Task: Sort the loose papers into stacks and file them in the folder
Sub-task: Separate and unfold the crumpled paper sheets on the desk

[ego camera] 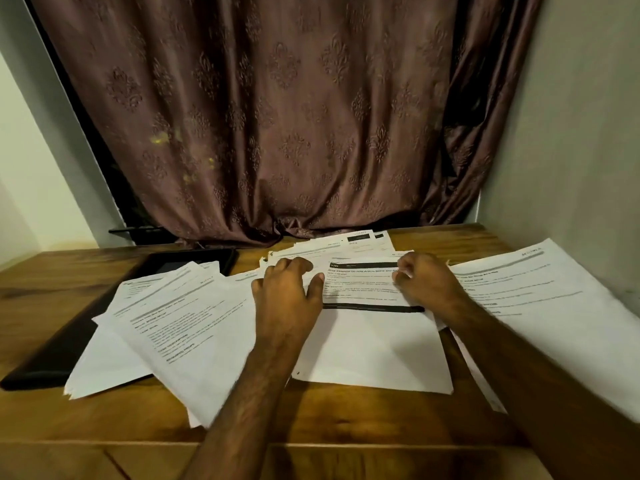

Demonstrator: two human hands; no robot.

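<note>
While spread over the wooden table, loose papers not yet squared into stacks. Three rough clusters visible: fanned overlapping sheets at left, middle pile under both hands, large sheet angled at right. More sheets fanned at the far edge, just in front of the curtain.

Left hand palm-down on the middle pile, fingers spread and mostly straight, thumb out to the right, tip touching the top sheet. Pressing flat, nothing gripped.

Right hand on the right edge of that same top sheet, fingers curled inward, fingertips bunched at the paper edge. Looks like a pinch on the sheet edge; exact contact partly hidden by the knuckles. Sheet's right edge appears slightly lifted there.

Top sheet: printed, dark header bar, bold title line, another dark bar lower down; text too blurred to read. Blank lower half of the pile runs toward the near table edge.

Black folder lying flat at left, stretching from near-left to the back, partly covered by the left fan. Cannot tell if open or closed. No papers seen inside.

Pale walls either side.
</note>
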